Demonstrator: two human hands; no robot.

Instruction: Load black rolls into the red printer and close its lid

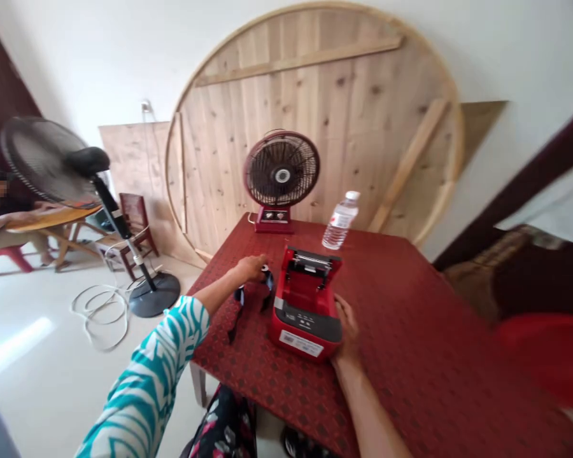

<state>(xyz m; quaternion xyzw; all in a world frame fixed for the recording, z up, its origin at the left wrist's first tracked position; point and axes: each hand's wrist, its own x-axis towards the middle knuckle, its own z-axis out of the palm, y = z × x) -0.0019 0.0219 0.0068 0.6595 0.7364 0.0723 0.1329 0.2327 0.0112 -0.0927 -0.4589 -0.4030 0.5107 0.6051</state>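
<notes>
A red portable receipt printer [305,305] sits on the red patterned table [391,343], its lid raised and its paper bay open towards the back. My left hand [251,268], in a teal-and-white sleeve, is just left of the printer and pinches the top of a black strap [239,312]. The strap's ends hang down onto the tabletop. My right hand [346,327] is against the printer's right side, with its fingers curled onto the casing. A white barcode label [302,343] shows on the printer's near end.
A clear plastic water bottle [341,219] stands tilted behind the printer, beside a red desk fan [281,170]. A standing fan [52,162] and a white cable [100,312] are on the floor at left. A seated person [0,210] is at a round table, far left.
</notes>
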